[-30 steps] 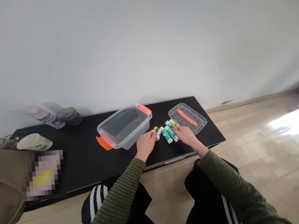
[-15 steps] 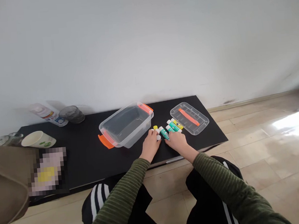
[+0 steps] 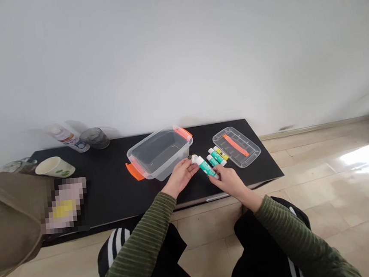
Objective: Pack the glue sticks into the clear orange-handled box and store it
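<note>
Right of box (image 3: 170, 164): steady tube (image 3: 205, 165), grasped near its base by right hand (image 3: 229, 180); apply light pressure to white piece (image 3: 194, 158), pinched by left hand (image 3: 179, 177).

Soft light, but there's nasty glare on the shiny beige tile floor (image 3: 331, 186), right side. Faint shadows on the pale grey wall (image 3: 178, 61), wide-angle stretch near the edges, pixelated patch (image 3: 66, 205) on the left.

A black table (image 3: 114, 187) bears a bin (image 3: 166, 168), lid (image 3: 246, 148), tubes (image 3: 217, 155), cup (image 3: 55, 168)
</note>
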Tool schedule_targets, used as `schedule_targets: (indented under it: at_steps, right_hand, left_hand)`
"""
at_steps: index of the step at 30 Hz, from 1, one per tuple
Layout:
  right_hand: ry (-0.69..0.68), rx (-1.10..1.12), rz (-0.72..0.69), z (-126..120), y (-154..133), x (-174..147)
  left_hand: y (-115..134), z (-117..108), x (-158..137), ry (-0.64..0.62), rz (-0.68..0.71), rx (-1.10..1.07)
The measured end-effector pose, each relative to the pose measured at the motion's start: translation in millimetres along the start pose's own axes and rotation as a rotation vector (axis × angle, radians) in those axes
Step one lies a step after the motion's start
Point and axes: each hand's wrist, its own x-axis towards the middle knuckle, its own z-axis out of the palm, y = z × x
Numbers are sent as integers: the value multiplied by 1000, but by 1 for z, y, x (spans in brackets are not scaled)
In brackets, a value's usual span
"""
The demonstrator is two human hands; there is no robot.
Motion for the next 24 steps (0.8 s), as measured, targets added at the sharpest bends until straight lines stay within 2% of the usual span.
schedule_targets:
  at_steps: [4, 8, 11, 16, 24]
  right_hand:
    - [26, -11, -26, 2, 4, -2]
    - [87, 3, -60, 3, 9, -2]
    - [104, 17, -97, 4, 9, -3]
    - [75, 53, -105, 3, 4, -7]
    - [-91, 248, 38, 9, 0, -8]
  left_hand:
    - [3, 2, -4, -51, 39, 22]
    - [5, 0, -7, -50, 114, 57]
    - [3, 0, -8, -48, 118, 86]
    - [-5, -1, -12, -13, 104, 78]
    - [-14, 0, -20, -28, 72, 59]
